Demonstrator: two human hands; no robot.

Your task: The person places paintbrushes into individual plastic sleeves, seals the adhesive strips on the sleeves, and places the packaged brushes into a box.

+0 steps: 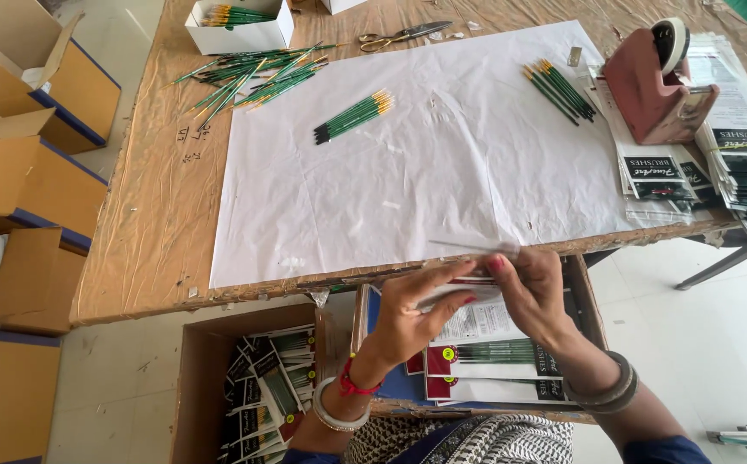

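Looks like brush packing, and by my read it's somewhere in the middle of the job. Both hands are up at the near edge of the worktop [133, 258], working one flat clear packet [477, 296] between them: the left hand [412, 314] has its grip pinched on the packet's left side, thumb on top, and the right hand [532, 296] is closed on the top right edge, where a thin clear flap or strip sticks out to the left. Can't tell if the brushes are already inside that one, the fingers cover most of it. Done so far, as far as I can see: a stack of filled packets [485, 365] in the tray right under the hands, plus a box [189, 387] to the left with a heap of finished packs [266, 387] thrown in. Left to do looks like plenty: a small bundle of green brushes [354, 117] lies on the white sheet [442, 172], another set [560, 90] sits near the tape dispenser [657, 82], a loose pile [249, 77] is at the far left, and more are in the white box [240, 24] behind it. Empty sleeves [739, 163] are stacked thick at the right. Scissors [404, 36] lie untouched at the far edge.
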